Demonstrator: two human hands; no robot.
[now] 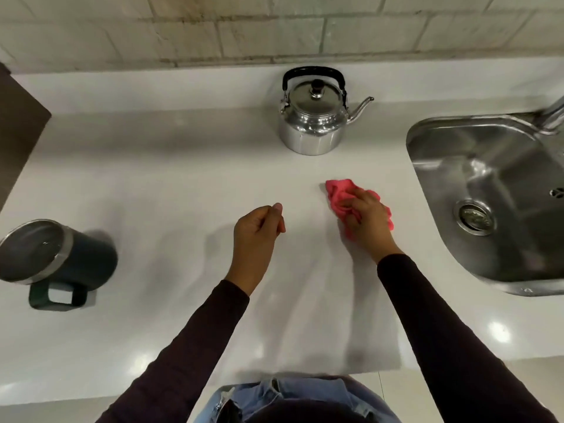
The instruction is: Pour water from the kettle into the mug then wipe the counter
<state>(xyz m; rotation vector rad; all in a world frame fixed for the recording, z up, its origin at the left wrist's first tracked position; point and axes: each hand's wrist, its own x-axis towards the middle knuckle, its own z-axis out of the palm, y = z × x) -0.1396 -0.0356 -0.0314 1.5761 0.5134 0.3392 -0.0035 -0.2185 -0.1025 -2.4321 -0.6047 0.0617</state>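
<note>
A shiny steel kettle with a black handle stands at the back of the white counter, spout pointing right. A dark green mug with a steel rim sits at the left, its handle toward me. My right hand presses a crumpled pink cloth onto the counter in front of the kettle. My left hand hovers beside it, fingers loosely curled, holding nothing.
A steel sink with a drain is sunk into the counter at the right, its tap at the far right edge. A tiled wall runs behind. A dark panel borders the far left.
</note>
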